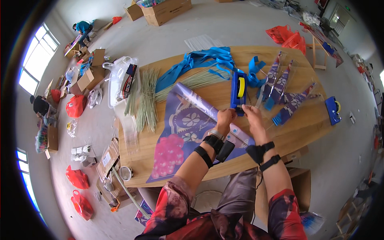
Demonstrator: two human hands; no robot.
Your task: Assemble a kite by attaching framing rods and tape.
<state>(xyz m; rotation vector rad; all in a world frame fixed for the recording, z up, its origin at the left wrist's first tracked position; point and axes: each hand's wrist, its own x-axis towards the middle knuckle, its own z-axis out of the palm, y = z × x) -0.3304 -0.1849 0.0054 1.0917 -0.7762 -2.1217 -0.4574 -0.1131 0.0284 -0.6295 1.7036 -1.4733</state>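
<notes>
A large purple sheet (170,124) printed with flowers and pink beads lies on the table, its far right edge rolled into a tube (200,102). Just beyond the tube stands a blue tape dispenser (234,100) with a yellow roll (241,87). My left hand (226,119) rests over the rolled edge, fingers curled closed by the dispenser's near end. My right hand (253,117) is at the same end, thumb and fingers pinched together. What either hand grips is too small or covered to make out.
Blue ribbon strips (192,62) and dry green stalks (147,96) lie beyond the sheet. Purple wrapped cones (282,84) and a second dispenser (333,111) are to the right. A white bin (114,96) stands left. Two people (83,30) work far left among cartons and red bags.
</notes>
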